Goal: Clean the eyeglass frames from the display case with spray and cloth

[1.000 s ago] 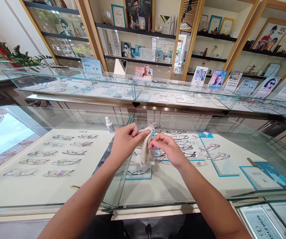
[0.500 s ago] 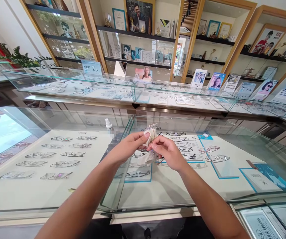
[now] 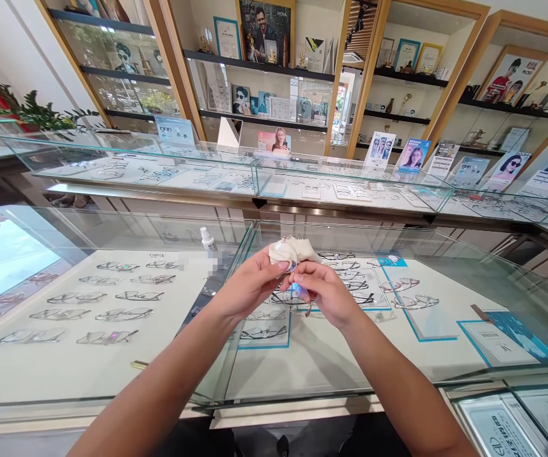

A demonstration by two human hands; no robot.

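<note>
Over the glass counter my two hands meet at a pair of thin-framed eyeglasses [image 3: 296, 289]. Closed on a cream cloth [image 3: 306, 249], my left hand [image 3: 251, 280] presses its thumb against the cloth and the upper lens. Pinched fingers of my right hand [image 3: 320, 289] grip the eyeglasses near the middle of the frame. The lower lens hangs below the fingers with a blue-violet reflection. Part of the frame is hidden behind the fingers and cloth.
Rows of eyeglasses [image 3: 124, 313] lie inside the glass display case [image 3: 159, 381] beneath my arms. A white spray bottle [image 3: 207, 240] stands behind my left hand. Further back runs another glass counter [image 3: 183, 190] with upright cards, before wooden shelves [image 3: 259, 58].
The cloth has shifted up and now spreads to the right above both hands. The eyeglasses have turned slightly, and the lower lens now shows a blue reflection.
</note>
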